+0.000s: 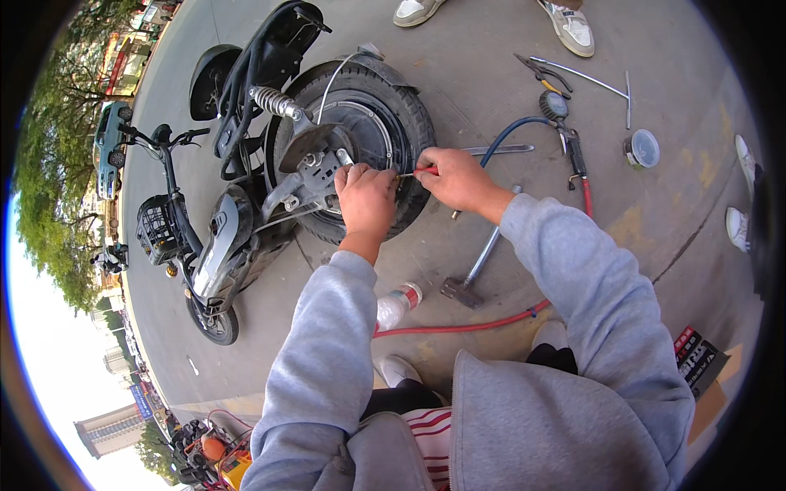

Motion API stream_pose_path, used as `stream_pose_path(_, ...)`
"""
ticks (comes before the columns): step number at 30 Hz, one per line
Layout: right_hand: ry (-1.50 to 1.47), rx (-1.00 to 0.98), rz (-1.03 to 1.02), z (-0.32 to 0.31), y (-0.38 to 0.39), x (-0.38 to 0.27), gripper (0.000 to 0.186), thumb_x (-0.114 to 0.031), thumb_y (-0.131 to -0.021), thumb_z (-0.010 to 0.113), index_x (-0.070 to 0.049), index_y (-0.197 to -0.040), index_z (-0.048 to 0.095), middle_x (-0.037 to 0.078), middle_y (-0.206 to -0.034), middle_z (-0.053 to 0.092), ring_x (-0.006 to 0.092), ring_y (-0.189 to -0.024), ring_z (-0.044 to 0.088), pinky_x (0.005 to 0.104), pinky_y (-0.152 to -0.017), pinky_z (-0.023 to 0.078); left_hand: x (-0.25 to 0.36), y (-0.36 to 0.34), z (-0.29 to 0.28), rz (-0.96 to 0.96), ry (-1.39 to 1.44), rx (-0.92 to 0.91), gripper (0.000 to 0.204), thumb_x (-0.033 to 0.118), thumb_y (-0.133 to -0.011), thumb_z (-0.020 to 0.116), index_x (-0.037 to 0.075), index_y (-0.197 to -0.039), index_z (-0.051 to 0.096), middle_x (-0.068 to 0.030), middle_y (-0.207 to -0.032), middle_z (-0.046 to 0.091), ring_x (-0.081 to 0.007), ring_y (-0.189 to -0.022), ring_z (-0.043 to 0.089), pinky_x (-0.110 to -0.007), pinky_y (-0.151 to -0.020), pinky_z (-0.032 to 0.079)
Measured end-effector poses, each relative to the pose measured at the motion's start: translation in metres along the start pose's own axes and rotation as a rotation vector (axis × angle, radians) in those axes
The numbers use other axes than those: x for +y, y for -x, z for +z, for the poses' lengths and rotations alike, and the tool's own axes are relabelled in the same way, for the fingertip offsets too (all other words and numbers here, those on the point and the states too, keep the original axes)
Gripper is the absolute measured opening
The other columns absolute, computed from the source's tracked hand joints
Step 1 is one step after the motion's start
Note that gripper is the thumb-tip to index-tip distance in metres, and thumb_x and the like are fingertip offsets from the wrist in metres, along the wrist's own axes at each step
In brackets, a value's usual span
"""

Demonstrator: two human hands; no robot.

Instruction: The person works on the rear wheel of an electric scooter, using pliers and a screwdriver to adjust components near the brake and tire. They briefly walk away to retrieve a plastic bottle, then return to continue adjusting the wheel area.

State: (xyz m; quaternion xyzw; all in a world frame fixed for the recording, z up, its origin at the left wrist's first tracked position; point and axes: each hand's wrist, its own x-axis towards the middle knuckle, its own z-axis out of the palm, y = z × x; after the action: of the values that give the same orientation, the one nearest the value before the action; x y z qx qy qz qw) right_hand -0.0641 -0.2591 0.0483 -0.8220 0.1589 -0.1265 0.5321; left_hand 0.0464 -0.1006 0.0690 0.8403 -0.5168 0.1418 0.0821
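An electric bike [232, 237] lies on its side on the ground, its rear wheel [416, 123] toward me. My right hand [461, 178] is closed round a thin red-handled screwdriver [427, 170], whose metal shaft points left toward the wheel hub [360, 135]. Just left of that shaft, my left hand [366, 199] rests at the axle bracket [315, 176] with its fingers curled in. What those fingers grip, if anything, is hidden. A flat metal bar [508, 149] lies on the ground beside the tyre, beyond my right hand.
A hammer [471, 282], a plastic bottle [399, 306] and a red hose [458, 327] lie near my feet. Farther right are an inflator gauge [554, 105], pliers [540, 75], a T-handle wrench [629, 100] and a small tub [643, 149]. Other people's shoes [571, 29] show beyond.
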Motion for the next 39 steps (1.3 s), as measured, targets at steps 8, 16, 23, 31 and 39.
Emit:
stream_pose_path(8, 0.054, -0.037, -0.025, 0.006, 0.0, 0.001, 0.021, -0.021, -0.083, 0.067, -0.002, -0.092, 0.066, 0.02, -0.083, 0.068, 0.0394, -0.083, 0.065, 0.0463, -0.073, 0.051, -0.003, -0.002, 0.0, 0.037, -0.003, 0.016, 0.013, 0.019, -0.075, 0.075, 0.016, -0.087, 0.075, -0.0008, -0.076, 0.066, -0.0221, -0.092, 0.059, -0.042, -0.094, 0.038)
stream_pose_path(16, -0.596, -0.623, 0.696, -0.007, -0.044, 0.009, 0.037, -0.033, -0.096, 0.059, -0.002, -0.077, 0.064, 0.0, -0.051, 0.038, 0.0148, -0.04, 0.035, 0.0367, -0.04, 0.027, -0.005, -0.002, -0.001, 0.087, -0.061, 0.001, 0.012, 0.021, -0.075, 0.075, 0.017, -0.086, 0.075, 0.0008, -0.076, 0.065, -0.0207, -0.089, 0.06, -0.043, -0.093, 0.038)
stream_pose_path(23, 0.278, -0.353, -0.283, 0.0, -0.045, 0.007, 0.031, -0.032, -0.092, 0.064, -0.007, -0.074, 0.065, 0.007, -0.055, 0.055, 0.0204, -0.052, 0.059, 0.0365, -0.046, 0.043, -0.009, -0.002, 0.002, 0.132, -0.077, 0.0, 0.01, 0.017, -0.075, 0.07, 0.019, -0.084, 0.075, 0.0011, -0.071, 0.06, -0.0198, -0.086, 0.059, -0.046, -0.095, 0.037)
stream_pose_path(31, 0.641, -0.159, -0.717, -0.01, -0.033, 0.004, 0.035, -0.036, -0.085, 0.066, -0.002, -0.079, 0.063, 0.018, -0.075, 0.067, 0.0356, -0.079, 0.068, 0.0465, -0.071, 0.053, -0.008, -0.003, -0.001, 0.113, -0.09, -0.04, 0.011, 0.018, -0.074, 0.073, 0.017, -0.085, 0.075, 0.0005, -0.074, 0.062, -0.0202, -0.087, 0.059, -0.045, -0.095, 0.037)
stream_pose_path(39, 0.114, -0.397, 0.05, 0.005, -0.042, 0.005, 0.043, -0.042, -0.084, 0.067, 0.0, -0.077, 0.07, 0.022, -0.078, 0.067, 0.0363, -0.075, 0.066, 0.0461, -0.07, 0.05, -0.007, -0.005, -0.003, 0.07, 0.007, -0.01, 0.011, 0.018, -0.074, 0.074, 0.015, -0.085, 0.073, -0.0005, -0.074, 0.065, -0.0203, -0.086, 0.06, -0.044, -0.094, 0.038)
